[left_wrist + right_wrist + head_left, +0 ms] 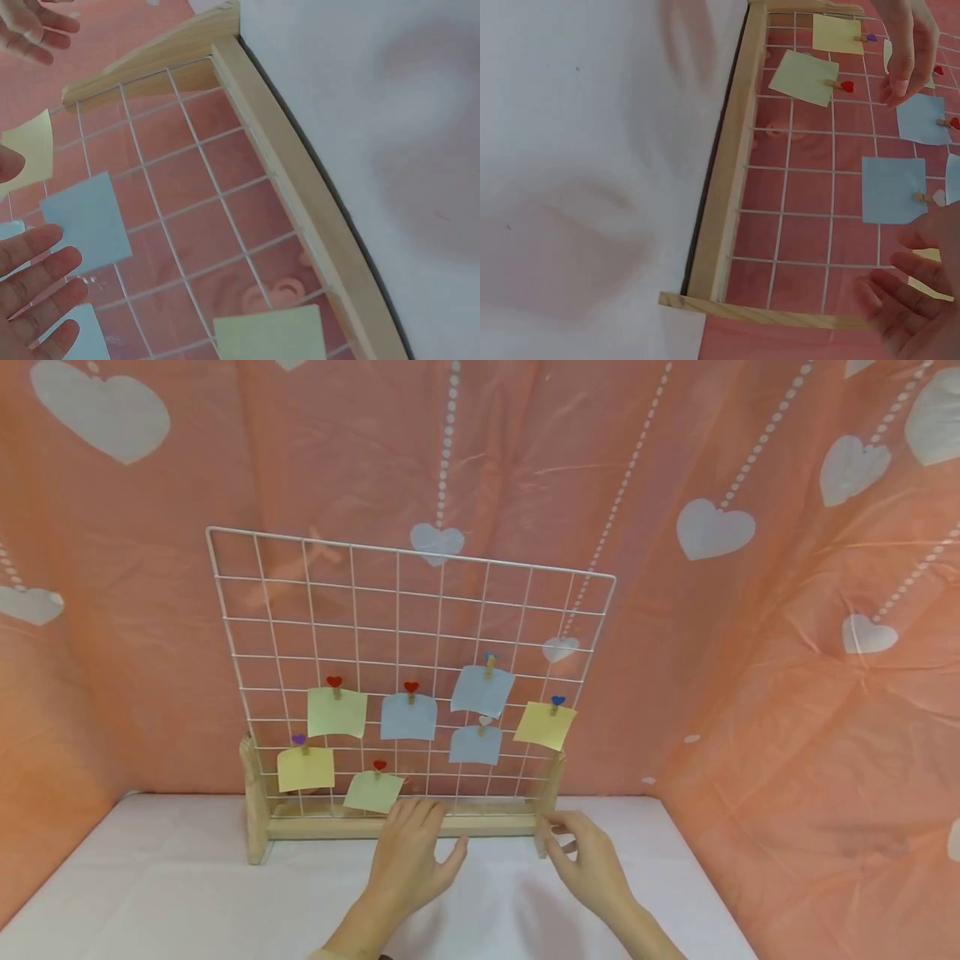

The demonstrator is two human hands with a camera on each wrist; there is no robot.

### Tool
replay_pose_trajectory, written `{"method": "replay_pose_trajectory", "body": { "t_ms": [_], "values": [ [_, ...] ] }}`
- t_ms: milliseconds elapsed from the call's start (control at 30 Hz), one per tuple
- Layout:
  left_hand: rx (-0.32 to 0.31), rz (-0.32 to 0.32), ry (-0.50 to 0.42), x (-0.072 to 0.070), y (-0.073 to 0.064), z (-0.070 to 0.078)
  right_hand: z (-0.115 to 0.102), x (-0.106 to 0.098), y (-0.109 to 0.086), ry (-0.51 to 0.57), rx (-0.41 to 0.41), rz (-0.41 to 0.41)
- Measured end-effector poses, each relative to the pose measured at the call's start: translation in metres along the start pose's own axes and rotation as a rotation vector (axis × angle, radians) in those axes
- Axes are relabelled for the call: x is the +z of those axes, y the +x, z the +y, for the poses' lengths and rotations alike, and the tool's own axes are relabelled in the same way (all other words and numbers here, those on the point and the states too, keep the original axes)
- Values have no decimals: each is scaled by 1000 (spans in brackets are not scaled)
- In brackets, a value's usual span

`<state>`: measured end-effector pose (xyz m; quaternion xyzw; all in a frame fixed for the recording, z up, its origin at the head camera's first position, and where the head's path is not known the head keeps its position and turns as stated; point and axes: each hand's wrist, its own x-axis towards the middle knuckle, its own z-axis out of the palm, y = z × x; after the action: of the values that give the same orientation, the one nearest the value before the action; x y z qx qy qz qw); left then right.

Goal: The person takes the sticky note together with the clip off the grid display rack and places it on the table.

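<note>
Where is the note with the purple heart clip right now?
In the head view, the yellow note hangs low at the left of the wire grid, just left of the lower green note and above the wooden base.

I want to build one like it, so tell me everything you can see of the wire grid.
The white wire grid, apparently thin metal, has a rectangular frame with rounded upper corners, crossed by straight wires that form cells. It stands upright behind the hands, its lower edge meeting a pale wooden base. Seven paper notes, yellow, green and blue, are fixed toward its lower part by small clips.
</note>
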<state>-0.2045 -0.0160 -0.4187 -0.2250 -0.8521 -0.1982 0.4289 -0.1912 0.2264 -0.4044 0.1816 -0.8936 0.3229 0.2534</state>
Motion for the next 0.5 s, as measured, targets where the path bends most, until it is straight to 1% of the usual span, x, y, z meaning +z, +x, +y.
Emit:
{"method": "replay_pose_trajectory", "body": {
  "t_ms": [100, 200, 300, 400, 500],
  "values": [
    [0, -4, -3, 4, 7, 4, 4, -4, 8, 16, 3, 12],
    [14, 8, -20, 7, 15, 7, 8, -6, 15, 34, 25, 14],
    [20, 5, -36, 11, 21, 10, 12, -8, 22, 40, 42, 11],
    [18, -21, -26, 13, 26, 14, 14, -10, 27, 49, 60, 2],
    [11, -55, 1, 15, 28, 16, 13, -12, 33, 76, 102, -15]
  ]
}}
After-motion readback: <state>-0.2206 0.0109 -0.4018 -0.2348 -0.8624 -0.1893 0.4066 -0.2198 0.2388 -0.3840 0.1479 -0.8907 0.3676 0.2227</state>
